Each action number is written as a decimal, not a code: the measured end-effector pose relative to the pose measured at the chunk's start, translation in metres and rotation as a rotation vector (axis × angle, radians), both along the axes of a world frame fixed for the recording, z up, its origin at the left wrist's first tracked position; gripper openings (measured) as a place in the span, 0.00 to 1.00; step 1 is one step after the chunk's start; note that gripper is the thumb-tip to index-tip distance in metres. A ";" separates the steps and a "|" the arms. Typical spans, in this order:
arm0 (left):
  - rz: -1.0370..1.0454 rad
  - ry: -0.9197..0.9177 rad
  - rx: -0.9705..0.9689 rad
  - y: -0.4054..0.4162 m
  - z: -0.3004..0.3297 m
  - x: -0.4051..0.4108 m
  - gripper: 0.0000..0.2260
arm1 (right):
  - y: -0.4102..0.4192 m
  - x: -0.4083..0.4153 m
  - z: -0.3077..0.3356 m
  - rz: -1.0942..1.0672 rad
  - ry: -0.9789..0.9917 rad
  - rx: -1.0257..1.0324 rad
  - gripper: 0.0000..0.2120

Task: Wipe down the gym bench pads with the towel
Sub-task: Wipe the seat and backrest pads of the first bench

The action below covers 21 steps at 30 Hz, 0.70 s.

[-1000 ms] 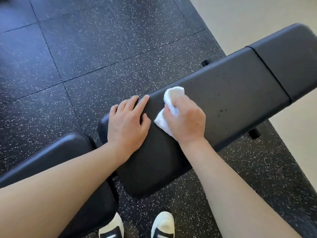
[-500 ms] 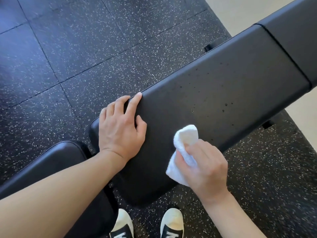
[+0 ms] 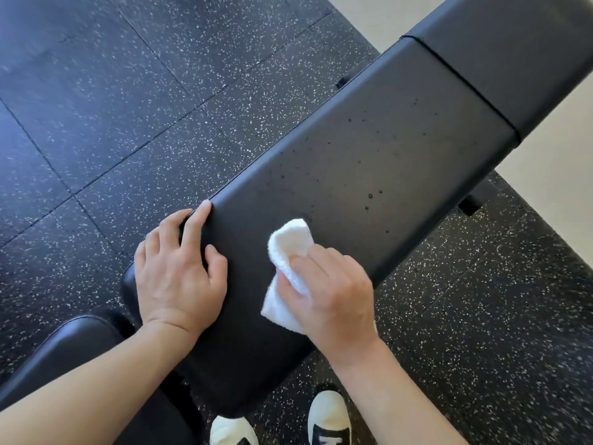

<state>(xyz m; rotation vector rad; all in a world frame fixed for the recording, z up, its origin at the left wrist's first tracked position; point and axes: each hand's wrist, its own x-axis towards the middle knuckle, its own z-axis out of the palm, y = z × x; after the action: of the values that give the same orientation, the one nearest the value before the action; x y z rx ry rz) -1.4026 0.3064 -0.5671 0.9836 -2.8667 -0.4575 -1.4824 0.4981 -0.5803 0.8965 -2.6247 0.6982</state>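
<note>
A long black bench pad (image 3: 369, 162) runs diagonally from lower left to upper right, with small droplets on its surface. A second black pad (image 3: 513, 53) adjoins it at the upper right, and a third glossy pad (image 3: 73, 345) sits at the lower left. My right hand (image 3: 330, 293) grips a bunched white towel (image 3: 288, 252) and presses it onto the long pad near its near end. My left hand (image 3: 179, 271) rests flat on the pad's far edge, fingers curled over the rim.
Black speckled rubber floor tiles (image 3: 128, 107) surround the bench. A pale floor (image 3: 545, 194) lies at the right. A bench foot (image 3: 470, 205) sticks out under the pad. My white shoes (image 3: 327, 415) stand just below the pad's end.
My right hand slid the towel from the pad's far edge down to the near edge, then back up toward the middle. My left hand stays braced on the far rim.
</note>
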 end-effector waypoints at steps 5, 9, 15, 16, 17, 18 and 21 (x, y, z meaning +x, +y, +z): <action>0.009 -0.009 0.006 0.001 0.001 0.000 0.28 | 0.069 -0.034 0.002 -0.272 0.021 -0.081 0.14; 0.015 -0.022 0.004 0.002 0.001 0.000 0.28 | 0.024 -0.016 0.011 -0.273 -0.034 -0.094 0.09; 0.036 -0.016 0.024 0.003 0.001 -0.001 0.29 | -0.050 0.046 0.011 0.032 -0.127 -0.079 0.12; 0.037 -0.017 0.022 0.002 0.000 -0.001 0.29 | -0.049 0.046 0.010 0.046 -0.133 -0.083 0.12; 0.036 -0.019 0.017 0.003 0.000 -0.001 0.29 | -0.044 0.043 0.011 0.053 -0.137 -0.082 0.12; 0.032 -0.018 0.011 0.003 0.000 -0.001 0.29 | -0.036 0.037 0.012 0.051 -0.129 -0.063 0.11; 0.017 -0.006 -0.001 0.002 0.000 0.000 0.29 | 0.001 0.007 0.010 -0.066 0.024 0.053 0.05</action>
<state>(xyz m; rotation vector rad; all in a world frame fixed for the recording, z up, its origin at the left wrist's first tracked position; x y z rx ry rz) -1.4023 0.3089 -0.5669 1.0106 -2.8614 -0.4527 -1.4753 0.4988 -0.5699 0.8234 -2.6497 0.6005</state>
